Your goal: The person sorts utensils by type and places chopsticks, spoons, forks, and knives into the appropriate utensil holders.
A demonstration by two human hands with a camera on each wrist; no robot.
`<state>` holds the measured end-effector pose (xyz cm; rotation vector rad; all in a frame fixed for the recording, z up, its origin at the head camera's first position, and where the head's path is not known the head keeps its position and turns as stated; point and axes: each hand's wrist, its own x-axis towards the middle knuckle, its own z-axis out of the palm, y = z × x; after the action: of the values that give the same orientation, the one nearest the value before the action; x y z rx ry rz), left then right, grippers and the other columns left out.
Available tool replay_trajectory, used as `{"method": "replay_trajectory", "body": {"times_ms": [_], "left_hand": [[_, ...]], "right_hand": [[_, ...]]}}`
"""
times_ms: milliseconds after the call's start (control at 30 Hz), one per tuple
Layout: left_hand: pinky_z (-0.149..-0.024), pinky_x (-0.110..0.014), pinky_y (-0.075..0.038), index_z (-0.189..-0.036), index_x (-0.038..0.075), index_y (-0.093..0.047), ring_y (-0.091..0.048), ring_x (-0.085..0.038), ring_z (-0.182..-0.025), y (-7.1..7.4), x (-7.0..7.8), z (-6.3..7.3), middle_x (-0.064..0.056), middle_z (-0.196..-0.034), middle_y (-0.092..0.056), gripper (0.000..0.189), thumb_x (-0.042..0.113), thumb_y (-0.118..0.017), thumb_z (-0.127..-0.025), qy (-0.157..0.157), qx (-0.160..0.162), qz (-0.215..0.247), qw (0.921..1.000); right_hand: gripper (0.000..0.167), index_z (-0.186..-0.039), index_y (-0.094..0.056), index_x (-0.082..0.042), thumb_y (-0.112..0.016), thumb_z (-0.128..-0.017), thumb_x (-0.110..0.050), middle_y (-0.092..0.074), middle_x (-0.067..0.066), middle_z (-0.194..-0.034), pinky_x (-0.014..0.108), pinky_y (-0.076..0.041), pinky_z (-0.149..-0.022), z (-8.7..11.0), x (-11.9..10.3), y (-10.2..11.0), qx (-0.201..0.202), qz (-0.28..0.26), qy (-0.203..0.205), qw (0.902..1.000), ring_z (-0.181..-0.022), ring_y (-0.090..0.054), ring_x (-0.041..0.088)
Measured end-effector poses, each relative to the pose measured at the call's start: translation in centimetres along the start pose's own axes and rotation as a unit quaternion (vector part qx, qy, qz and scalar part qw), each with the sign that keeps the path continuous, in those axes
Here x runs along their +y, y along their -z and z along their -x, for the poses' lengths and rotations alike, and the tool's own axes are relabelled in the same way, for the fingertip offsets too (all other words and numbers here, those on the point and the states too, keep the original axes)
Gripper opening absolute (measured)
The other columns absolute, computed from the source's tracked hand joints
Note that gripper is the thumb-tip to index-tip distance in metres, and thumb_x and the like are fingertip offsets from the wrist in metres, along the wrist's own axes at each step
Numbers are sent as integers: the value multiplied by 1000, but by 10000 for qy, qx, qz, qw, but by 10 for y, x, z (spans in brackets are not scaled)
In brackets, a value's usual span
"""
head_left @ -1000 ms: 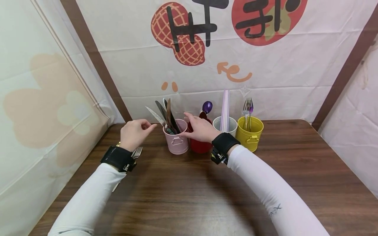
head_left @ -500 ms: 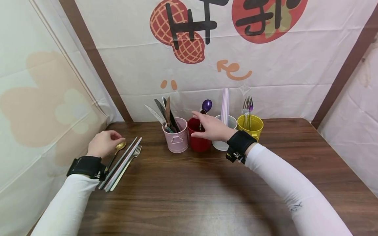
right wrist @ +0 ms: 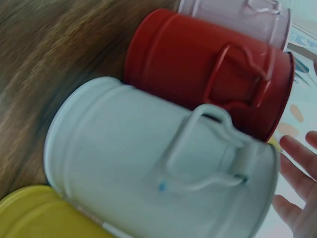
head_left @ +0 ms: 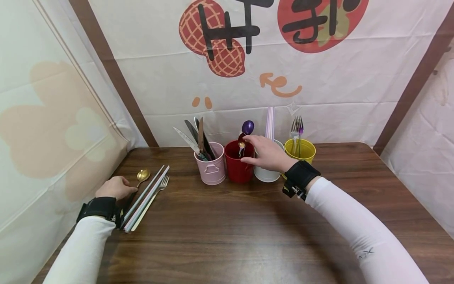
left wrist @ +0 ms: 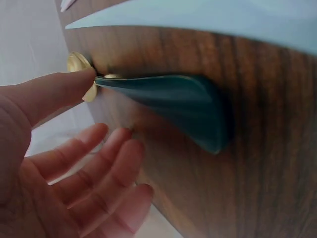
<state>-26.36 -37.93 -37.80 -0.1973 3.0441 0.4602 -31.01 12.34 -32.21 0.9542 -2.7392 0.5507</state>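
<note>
Thumb to the neck of a gold spoon

The spoon point(head_left: 143, 175) is at the left of the counter point(head_left: 230, 244), beside the pale chopsticks point(head_left: 147, 198), with a fork point(head_left: 162, 184) on their far side. Its bowl is rounded and bright gold; its handle point(left wrist: 198, 104) is deep blue-green. The person's left hand point(head_left: 114, 187) has its thumb against the neck, the other fingers loosely bent and apart from it. The right hand point(head_left: 269, 153) is held wide by the red bucket point(head_left: 237, 171) and the white bucket point(head_left: 266, 173), thumb and fingers spread, nothing between them; whether it touches a rim I can't tell.

The counter is dark, streaky wood grain with a soft shine. Four glossy buckets stand in a row: a pink bucket point(head_left: 211, 175) with knives point(head_left: 201, 134), the red one with a purple spoon point(head_left: 248, 127), the white one with striped sticks point(head_left: 270, 122), and a yellow bucket point(head_left: 307, 149) with forks point(head_left: 294, 132). Creased, printed cloth point(head_left: 159, 86) hangs behind.

From the head, the left hand covers most of the handle; the left wrist view shows it flaring to a broad, smooth end, with light catching the edge. The right wrist view picks out a looped handle point(right wrist: 181, 144) on the white bucket and a small blue fleck point(right wrist: 162, 186) on its wall.
</note>
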Motion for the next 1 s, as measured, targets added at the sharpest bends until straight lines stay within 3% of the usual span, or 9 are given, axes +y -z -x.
{"method": "replay_trajectory", "body": {"times_ms": [200, 367, 600, 800, 1000], "left_hand": [[-64, -49, -46, -89, 2, -68, -60, -33, -80, -2, -2, -4, -15, -84, -65, 34, 36, -69, -83, 106, -301, 57, 9995], [-60, -42, -44, -86, 4, -70, -57, -26, -72, -6, 0, -5, -8, -77, -63, 27, 31, -69, -84, 130, -402, 180, 9989], [-50, -32, -47, -84, -1, -70, -57, -18, -55, -10, -2, -7, 0, -59, -58, 20, 19, -68, -84, 101, -490, 810, 9955], [-51, -33, -53, -83, -6, -71, -58, -17, -59, -10, -4, -10, -4, -65, -60, 20, 14, -68, -83, 287, -657, 1282, 9891], [-57, -32, -52, -80, -4, -70, -63, -15, -64, -5, -7, -15, -2, -72, -65, 18, 14, -71, -81, 418, -1069, 1682, 9791]], "right_hand": [[83, -142, -44, -5, -66, -83, -60, -54, 14, -135, 48, -40, -101, 2, 4, -6, 244, 473, -319, 9981, -119, -51, 30], [91, -145, -38, -2, -65, -83, -62, -52, 16, -137, 49, -33, -105, 2, 5, -16, 332, 382, -582, 9970, -120, -49, 32], [94, -149, -29, -5, -64, -83, -62, -50, 12, -141, 46, -31, -108, 1, 6, -25, 442, 95, -856, 9953, -127, -46, 31], [95, -150, -27, -8, -63, -83, -65, -48, 13, -143, 48, -33, -107, 2, 6, -23, 327, -81, -1067, 9937, -128, -45, 32], [95, -150, -29, -9, -63, -82, -66, -49, 15, -141, 50, -39, -102, 2, 7, -23, 319, -160, -1153, 9927, -125, -48, 33]]}}
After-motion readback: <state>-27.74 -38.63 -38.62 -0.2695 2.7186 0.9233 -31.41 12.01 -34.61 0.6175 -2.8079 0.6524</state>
